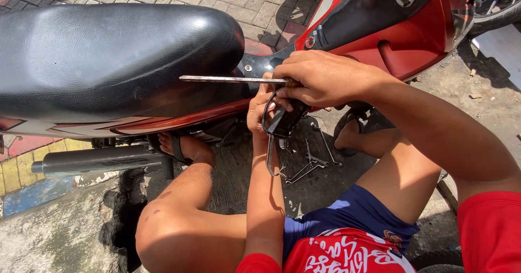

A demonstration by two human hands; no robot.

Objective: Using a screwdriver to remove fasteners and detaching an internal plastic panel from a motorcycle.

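My right hand (320, 78) grips the handle end of a long screwdriver (230, 79), whose metal shaft points left over the black motorcycle seat (108, 56). My left hand (259, 107) sits just below it, holding a black cable or strap loop (279, 122) together with a metal tool that hangs down. Both hands meet beside the red motorcycle body (418, 40), near the gap under the seat. My fingers hide what the screwdriver handle looks like.
I squat on dirty concrete with sandalled feet (182, 145). Several metal wrenches (309, 162) lie on the ground between my legs. The chrome exhaust pipe (92, 162) runs at left. A painted kerb and brick paving lie beyond the motorcycle.
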